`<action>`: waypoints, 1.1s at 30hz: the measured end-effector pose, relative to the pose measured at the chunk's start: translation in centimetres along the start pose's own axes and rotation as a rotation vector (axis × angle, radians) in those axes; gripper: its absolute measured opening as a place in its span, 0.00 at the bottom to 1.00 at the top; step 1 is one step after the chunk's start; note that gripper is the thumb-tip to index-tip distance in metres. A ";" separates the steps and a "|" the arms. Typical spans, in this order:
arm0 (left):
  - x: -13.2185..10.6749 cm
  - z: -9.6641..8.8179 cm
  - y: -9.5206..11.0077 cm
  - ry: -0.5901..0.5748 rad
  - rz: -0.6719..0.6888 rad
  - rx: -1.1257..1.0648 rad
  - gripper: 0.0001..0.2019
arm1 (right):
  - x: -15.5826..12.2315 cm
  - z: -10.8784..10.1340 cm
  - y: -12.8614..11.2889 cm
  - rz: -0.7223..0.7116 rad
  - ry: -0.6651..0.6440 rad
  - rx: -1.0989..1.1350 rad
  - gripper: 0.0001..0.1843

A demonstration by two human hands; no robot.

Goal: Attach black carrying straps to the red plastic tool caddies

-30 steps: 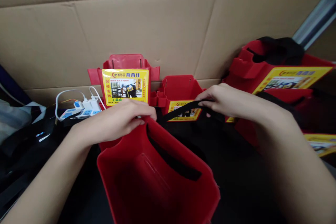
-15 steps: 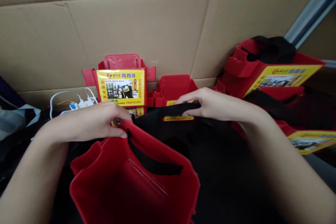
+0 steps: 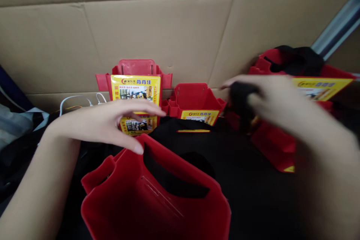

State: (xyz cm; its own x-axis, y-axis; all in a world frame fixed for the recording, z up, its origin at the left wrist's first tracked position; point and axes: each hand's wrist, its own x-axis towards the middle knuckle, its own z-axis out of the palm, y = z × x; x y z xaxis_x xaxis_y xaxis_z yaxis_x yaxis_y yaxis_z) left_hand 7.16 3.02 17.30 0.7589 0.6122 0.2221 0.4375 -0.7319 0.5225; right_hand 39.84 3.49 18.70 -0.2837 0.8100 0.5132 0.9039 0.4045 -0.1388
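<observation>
In front of me a red plastic tool box (image 3: 112, 202) faces me with its open mouth. A black strap (image 3: 174, 183) runs through the slot in its back wall. My left hand (image 3: 112, 120) is over the box's upper left corner, fingers stretched out and apart, the thumb at or just above the rim. To the right, my right hand (image 3: 261, 93), smeared by motion, is closed on a bunched black strap (image 3: 243, 99). Whether this bunch belongs to the strap in the box cannot be made out.
Upright red boxes with yellow labels (image 3: 137, 90) stand against the cardboard wall (image 3: 157, 33). A smaller red box (image 3: 191, 97) is beside them. More red boxes with black straps (image 3: 303, 60) are stacked at the right. White cables (image 3: 75, 97) lie at the left. Black cloth (image 3: 253, 195) covers the surface.
My left hand has let go of the box's rim and spread its fingers. My right hand has moved right, carrying black strap. The camera view has shifted slightly.
</observation>
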 end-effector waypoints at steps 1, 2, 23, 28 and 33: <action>0.5 0.3 0.3 0.056 0.017 -0.090 0.27 | 0.1 1.3 -2.2 -0.022 -0.065 -0.065 0.17; 1.0 0.8 0.4 0.092 0.011 -0.180 0.25 | 0.2 2.7 -4.3 -0.064 -0.165 -0.095 0.15; -3.5 -2.7 -3.5 -0.063 -0.301 0.156 0.15 | 1.6 4.8 -0.7 -0.166 -0.462 0.536 0.21; 0.0 0.4 -1.3 0.080 -0.099 0.284 0.20 | 0.7 8.0 -6.5 -0.273 -0.503 0.293 0.14; 3.2 2.9 -1.6 -0.104 -0.023 -0.040 0.17 | 0.4 10.4 -9.5 -0.129 -0.423 0.475 0.14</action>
State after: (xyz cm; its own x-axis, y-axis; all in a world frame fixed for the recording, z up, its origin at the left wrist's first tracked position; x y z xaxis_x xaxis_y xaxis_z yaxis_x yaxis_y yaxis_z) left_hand 10.29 5.31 14.84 0.7956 0.5930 0.1242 0.4375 -0.7041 0.5592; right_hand 27.83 4.38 11.36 -0.5699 0.8003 0.1864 0.6415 0.5751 -0.5077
